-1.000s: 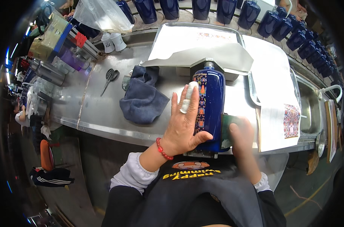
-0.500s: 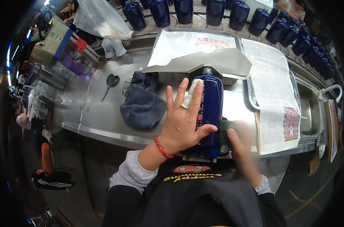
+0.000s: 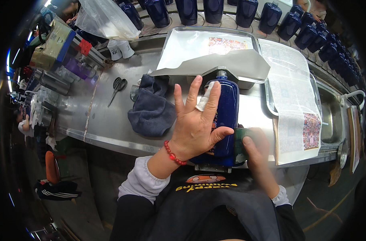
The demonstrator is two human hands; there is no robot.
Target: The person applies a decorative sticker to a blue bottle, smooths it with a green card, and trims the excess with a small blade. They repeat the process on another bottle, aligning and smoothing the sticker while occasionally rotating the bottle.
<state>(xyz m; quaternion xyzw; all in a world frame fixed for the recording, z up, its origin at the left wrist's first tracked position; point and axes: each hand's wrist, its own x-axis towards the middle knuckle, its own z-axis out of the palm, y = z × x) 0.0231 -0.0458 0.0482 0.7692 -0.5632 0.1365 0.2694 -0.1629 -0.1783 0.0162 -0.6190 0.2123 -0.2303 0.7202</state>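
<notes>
The left hand [image 3: 193,127] has slid over more of the bright strip [image 3: 214,121] on the blue bottle [image 3: 228,102] and seems to press it; its fingers spread wide, gripping nothing. The bottle lies in front, neck away; the right hand [image 3: 258,149] blurs beside a green pad [image 3: 240,145]; I can't tell if it grips.

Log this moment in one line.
left hand: spread over blue bottle | right hand: blurred, holding green flat piece beside bottle | nearby: grey-blue cloth, scissors
</notes>
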